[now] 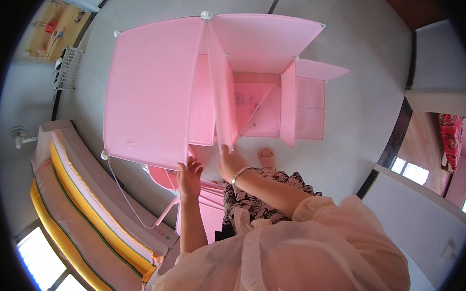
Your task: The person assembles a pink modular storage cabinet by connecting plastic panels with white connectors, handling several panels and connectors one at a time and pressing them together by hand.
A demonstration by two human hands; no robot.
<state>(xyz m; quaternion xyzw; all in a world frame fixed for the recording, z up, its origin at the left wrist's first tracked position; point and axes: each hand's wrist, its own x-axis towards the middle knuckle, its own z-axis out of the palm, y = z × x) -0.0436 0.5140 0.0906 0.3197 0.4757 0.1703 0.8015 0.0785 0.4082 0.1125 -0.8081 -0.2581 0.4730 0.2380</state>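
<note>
A pale blouse sleeve point(312, 237) leads to the right hand point(231, 163) clamped on a pink panel point(222, 88) above grey floor point(365, 99).

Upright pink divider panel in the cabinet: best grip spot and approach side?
Probably the divider panel's near bottom edge, from the person's side. It stands edge-on toward them, its far top end locked in a white corner connector, so only the near edge looks free. The right hand is already there; the left hand is under the big side panel.

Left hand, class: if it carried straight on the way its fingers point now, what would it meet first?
The left hand points up at the near edge of the large pink panel. It would probably meet that edge first; its fingertips look at or just short of it, though depth is unclear.
</note>
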